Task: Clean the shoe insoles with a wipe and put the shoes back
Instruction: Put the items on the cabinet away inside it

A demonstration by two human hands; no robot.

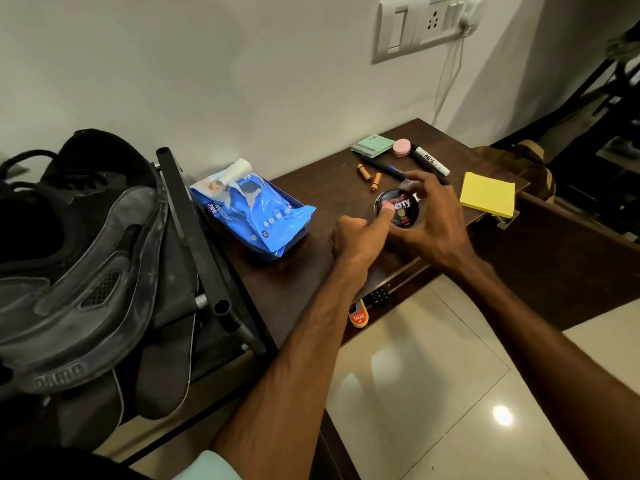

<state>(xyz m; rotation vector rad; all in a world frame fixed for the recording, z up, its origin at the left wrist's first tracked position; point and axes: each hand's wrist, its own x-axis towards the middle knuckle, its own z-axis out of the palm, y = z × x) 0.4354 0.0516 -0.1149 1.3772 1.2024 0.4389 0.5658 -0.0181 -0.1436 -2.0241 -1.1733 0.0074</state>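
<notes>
polish tin [398, 210]: shut; my right hand [437, 223] grips it, my curled left hand [356, 237] presses its lid.
wipes pack [251, 211]: left of my hands.
shoe [86, 271], insoles [162, 362]: further left, shoe cut off.

Glossy crinkled plastic wipes pack [252, 211]; dark matt wood-grain counter [311, 271]; shiny black polish tin [398, 209]; matt yellow paper notepad [488, 194]; black mesh-cloth shoe [76, 244]; polished floor tiles [433, 375].
</notes>
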